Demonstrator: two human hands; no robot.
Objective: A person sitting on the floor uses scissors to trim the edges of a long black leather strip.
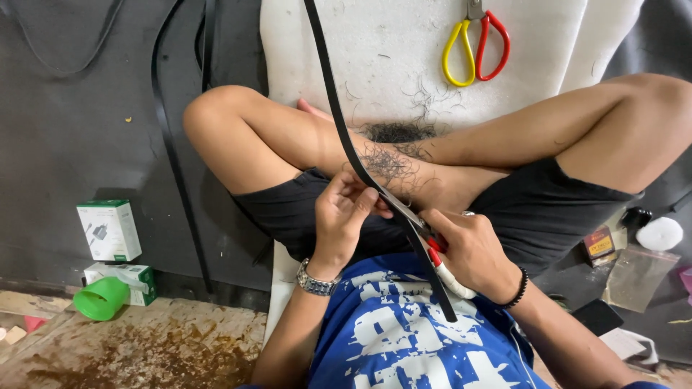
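Item: long black strap [339, 108], running from the top of the frame down across the crossed legs to the lap, its lower end past the blue shirt [389, 338]. Left hand [344, 212]: on the strap at mid-lap, fingers [360, 198] narrow, pinching its edge. Right hand [472, 252]: just below-right of that pinch, fingers closed round a cutter [443, 266] with a red-and-white handle, its metal blade lying on the strap between the two hands. Loose black fibres [393, 148]: scattered on the shin and white mat [389, 50] beside the strap, above the hands. Scissors [477, 43], one yellow and one red loop: on the mat, well right of the strap, untouched. Green cup [101, 297] and white-green boxes [109, 230]: on the floor, far left of the strap. Handling note, as judgement: the strap seems best kept taut by the pinching hand, the blade held shallow along the edge and stroked away from the thumb and bare leg, in short passes.
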